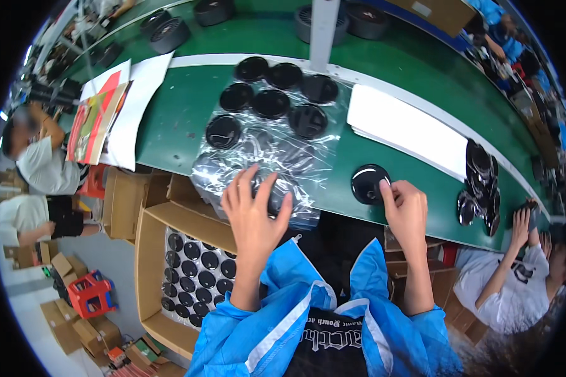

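Green is the colour of the desk (176, 129) before you, and on it, a little right of the middle, is the glossy black disc (363, 180). Your right hand (407, 210) is closed at the right edge of this disc, with the thumb over its rim and the other fingers bent inward; whether the disc lies flat or is raised slightly, I cannot tell. Your left hand (253, 217) is open, its fingers spread over the near part of a clear plastic film (335, 122), and a dark round shape shows below these fingers. On the farther part of this film you have several more black discs (271, 103), set close together in uneven rows. Beyond your right hand there is a stack of white sheets (399, 125), and to the right of this stack lies a heap of shiny black pieces (481, 182). At the left of the desk are papers (146, 88), some white and some coloured. Below the desk edge, to your left, stands an opened cardboard box (146, 270), in which many black round parts (188, 284) are arranged in rows.
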A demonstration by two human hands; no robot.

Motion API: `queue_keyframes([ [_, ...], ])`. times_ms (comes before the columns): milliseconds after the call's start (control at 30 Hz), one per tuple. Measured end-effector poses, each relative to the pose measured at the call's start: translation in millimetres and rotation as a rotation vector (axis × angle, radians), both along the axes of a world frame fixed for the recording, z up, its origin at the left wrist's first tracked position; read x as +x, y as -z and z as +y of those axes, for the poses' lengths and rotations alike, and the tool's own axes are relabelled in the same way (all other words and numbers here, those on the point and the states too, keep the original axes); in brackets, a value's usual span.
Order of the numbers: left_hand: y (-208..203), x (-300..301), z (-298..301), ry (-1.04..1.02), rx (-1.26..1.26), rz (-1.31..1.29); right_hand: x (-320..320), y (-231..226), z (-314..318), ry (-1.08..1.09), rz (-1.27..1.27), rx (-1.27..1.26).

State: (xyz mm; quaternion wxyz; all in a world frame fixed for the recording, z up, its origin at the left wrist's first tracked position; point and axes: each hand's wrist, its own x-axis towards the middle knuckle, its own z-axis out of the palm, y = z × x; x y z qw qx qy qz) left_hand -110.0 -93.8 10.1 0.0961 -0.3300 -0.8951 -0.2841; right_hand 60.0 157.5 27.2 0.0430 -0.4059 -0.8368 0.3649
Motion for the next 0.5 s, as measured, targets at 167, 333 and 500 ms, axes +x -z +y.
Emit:
queue_keyframes([
  [167,1,-9,-2,-0.006,0.013,-0.013,1,-7,-15,-0.236,0.157,0.544],
  [333,8,-10,-5,-0.047,-0.007,0.015,-6,5,-13,-0.38,0.226,0.465],
  [500,12,-8,-9,-0.056,-0.059,0.019,-46,-16,-17,-0.421,0.438,0.51],
])
